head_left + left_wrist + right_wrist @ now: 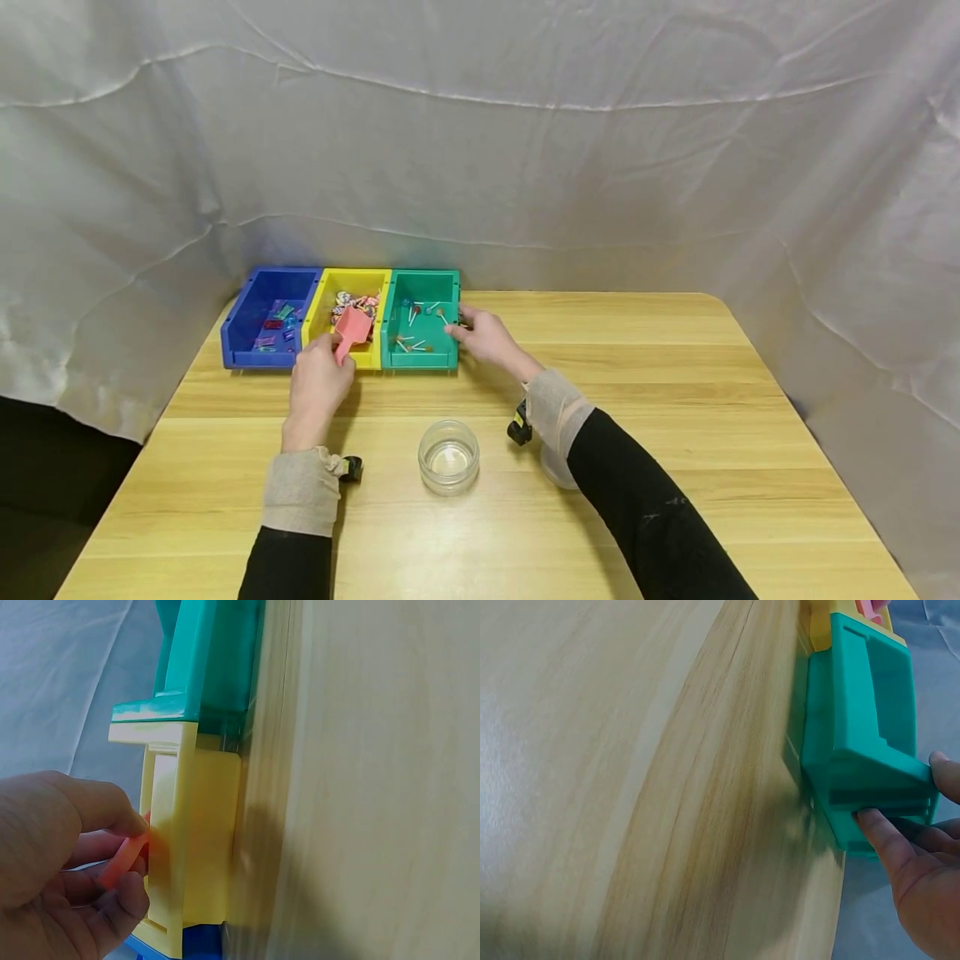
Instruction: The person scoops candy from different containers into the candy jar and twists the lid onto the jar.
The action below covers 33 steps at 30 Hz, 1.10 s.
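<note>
My left hand [321,379] pinches the handle of a pink scoop [354,323] between thumb and fingers. The scoop's blade is inside the yellow bin [367,362], over a pile of wrapped candies [343,298]. From the left wrist view, the scoop handle [120,862] shows just outside the bin's front lip. My right hand [491,340] holds the right side wall of the green bin [420,362]. In the right wrist view its thumb is at the rim and its fingers press the outer wall. Several lollipops [415,312] lie in the green bin.
A blue bin [258,359] with several small colourful pieces [285,312] adjoins the yellow one on the left. A clear jar [448,462] stands nearer on the wooden table [675,400]. Partly hidden under the right forearm lies a clear round object [557,471]. Grey cloth [525,183] hangs behind.
</note>
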Motion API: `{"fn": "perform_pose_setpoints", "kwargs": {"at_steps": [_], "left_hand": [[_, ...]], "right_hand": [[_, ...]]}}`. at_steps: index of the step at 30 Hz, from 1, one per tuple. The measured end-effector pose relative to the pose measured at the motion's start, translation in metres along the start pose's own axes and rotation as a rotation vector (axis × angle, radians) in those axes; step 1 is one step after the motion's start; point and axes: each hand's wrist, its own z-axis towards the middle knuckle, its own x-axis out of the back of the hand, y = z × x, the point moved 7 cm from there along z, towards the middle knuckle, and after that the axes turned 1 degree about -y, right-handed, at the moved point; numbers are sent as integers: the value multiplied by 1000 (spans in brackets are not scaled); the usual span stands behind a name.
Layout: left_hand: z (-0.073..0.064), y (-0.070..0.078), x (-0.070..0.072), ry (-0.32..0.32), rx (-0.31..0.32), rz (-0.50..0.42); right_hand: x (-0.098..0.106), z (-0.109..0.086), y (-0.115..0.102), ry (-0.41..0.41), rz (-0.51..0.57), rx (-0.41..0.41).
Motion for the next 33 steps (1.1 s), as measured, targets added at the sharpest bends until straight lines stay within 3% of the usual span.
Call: {"fn": "perform_pose_setpoints", "kwargs": {"at_steps": [11, 19, 26, 33], "left_hand": [[3, -1, 8, 23, -27, -13], [9, -1, 10, -31, -90, 45], [13, -2, 15, -99, -89, 84], [15, 1, 28, -90, -123, 95]], "right_hand": [[-1, -1, -3, -5, 1, 10], [-2, 0, -2, -4, -11, 4], [-3, 0, -3, -9, -8, -2], [-6, 3, -4, -20, 5, -2]]}}
